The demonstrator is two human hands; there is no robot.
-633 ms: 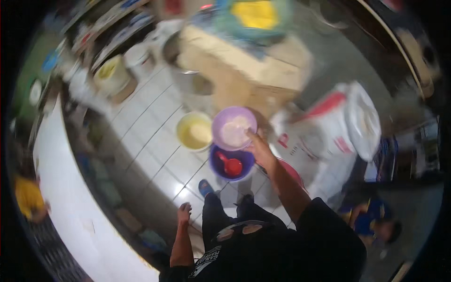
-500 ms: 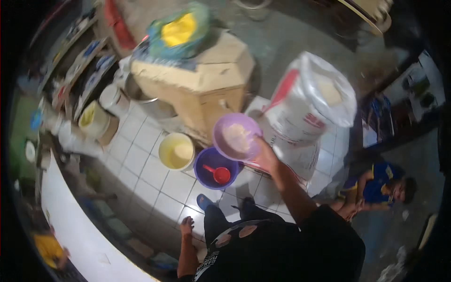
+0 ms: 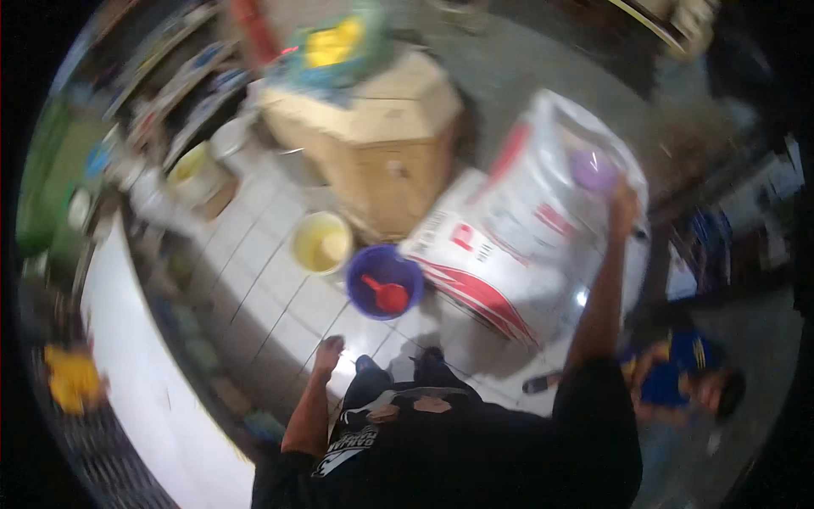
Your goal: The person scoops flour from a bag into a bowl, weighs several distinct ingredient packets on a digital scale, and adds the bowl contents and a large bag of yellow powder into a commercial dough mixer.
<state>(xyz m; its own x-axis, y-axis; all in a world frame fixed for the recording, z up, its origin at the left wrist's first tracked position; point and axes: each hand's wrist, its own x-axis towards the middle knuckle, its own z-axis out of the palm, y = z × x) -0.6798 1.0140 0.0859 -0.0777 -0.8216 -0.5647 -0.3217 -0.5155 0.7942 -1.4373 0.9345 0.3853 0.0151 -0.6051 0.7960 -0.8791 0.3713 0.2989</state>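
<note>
My right hand point(image 3: 623, 208) reaches into the open mouth of a large white sack point(image 3: 555, 191) with red markings. It grips a purple bowl point(image 3: 592, 172), which is partly down inside the sack; what the bowl contains is blurred. Hanging loose near my left leg, my left hand point(image 3: 328, 355) holds nothing and its fingers are a little apart. Between my feet and a wooden box stands a purple bucket point(image 3: 352, 280) with a red dipper point(image 3: 388, 295) lying in it. Beside it is a pale yellow bucket point(image 3: 305, 254) with some pale stuff at the bottom.
The many-sided wooden box point(image 3: 398, 161) carries a bag of yellow packs point(image 3: 333, 44). More buckets point(image 3: 199, 174) and shelves line the left. A white counter point(image 3: 136, 339) curves along the lower left. A person in blue point(image 3: 674, 373) sits at the right; another, in yellow point(image 3: 72, 377), is far left.
My right hand has carried the purple bowl from above the purple bucket rightward into the sack's mouth. My left hand has risen slightly. The whole view has shifted.
</note>
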